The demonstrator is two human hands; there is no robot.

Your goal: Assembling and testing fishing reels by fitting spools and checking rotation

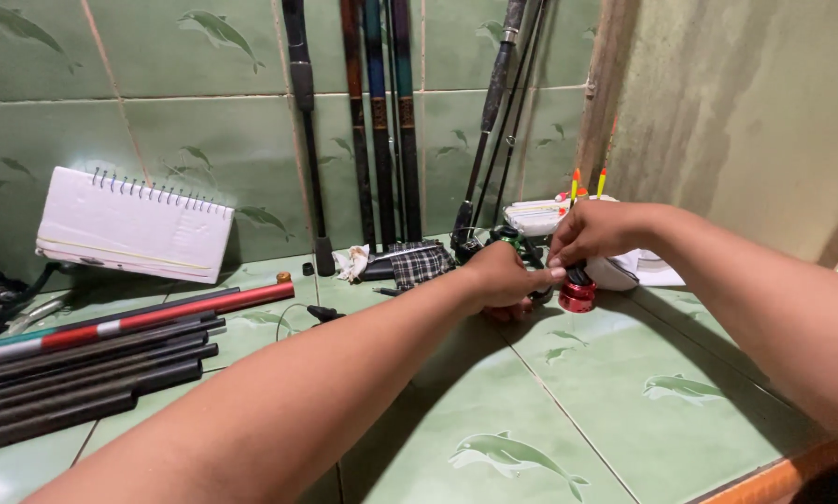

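Both hands are working on a fishing reel at the far end of the tiled floor: the left hand [500, 278] is wrapping closed around the reel [531, 257], the right hand [594, 233] is pinching the part above its red spool [577, 296], I think; it's half hidden. Best to be bracing the body firmly while turning. Rods [381, 121] are leaning on the green tile wall [139, 103], more rod sections [92, 355] and a notebook [134, 224] lying left.

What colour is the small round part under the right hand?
Shiny red spool, just below the right hand; head view.
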